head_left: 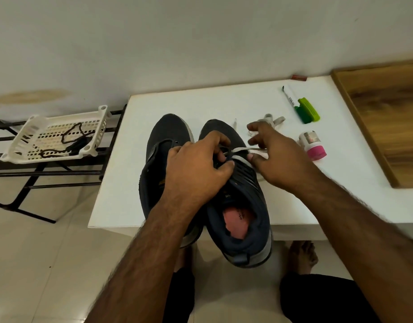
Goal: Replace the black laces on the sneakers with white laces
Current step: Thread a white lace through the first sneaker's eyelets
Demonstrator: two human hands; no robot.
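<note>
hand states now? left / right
Left hand: closed, gripping the right sneaker at the eyelets.
Right hand: closed, pinching the white lace.

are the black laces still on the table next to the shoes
No, the black laces lie in the white basket on the rack, left of the table.

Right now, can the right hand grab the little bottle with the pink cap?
Probably yes. The pink-capped bottle lies on the table just beside the right hand, with nothing between them. But that hand is pinching the white lace, so it must let go first.
</note>
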